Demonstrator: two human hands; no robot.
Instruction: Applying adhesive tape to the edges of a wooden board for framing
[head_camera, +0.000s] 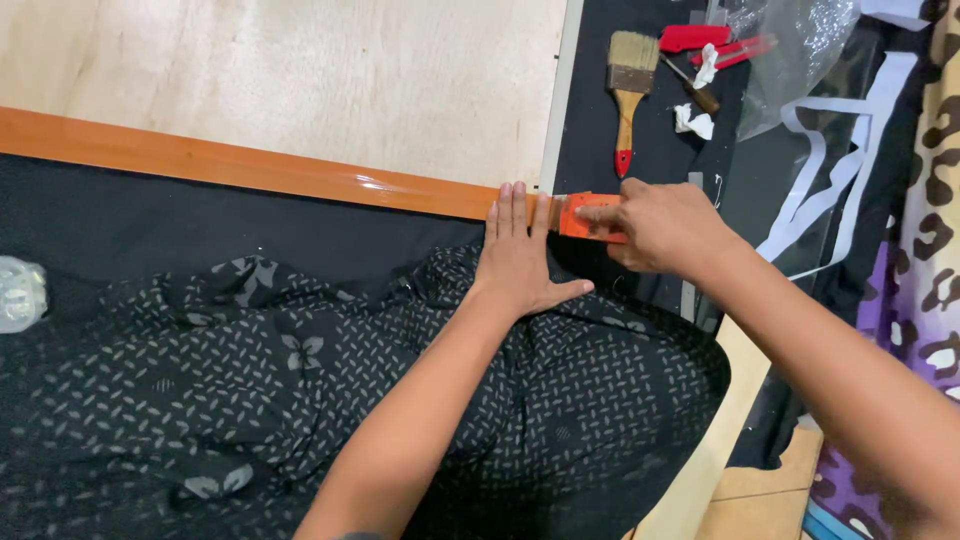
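1. The left hand (518, 262) lies flat and open, palm down, fingers together and pointing away from the person, fingertips pressing on the end of an orange strip (250, 168).
2. The right hand (660, 226) is closed around a small orange tool (583, 216), forefinger stretched along its top; the tool sits at the strip's right end, touching the left fingertips.
3. The strip is long and thin; its long axis runs left to right across the tabletop, dipping slightly toward the right, where it ends just under the hands.
4. Beyond the strip lies a pale wooden board (300, 70), bare and open; its right edge meets a white rim just past the hands.
5. On the near side, patterned black cloth (300, 400) is bunched up under the left forearm.
6. To the right, on a black mat (590, 120), a paintbrush (628, 90) with a red-tipped handle points toward the hands, well apart from them.
7. Near the brush lie red tools (710, 40) and crumpled white scraps (695, 122).
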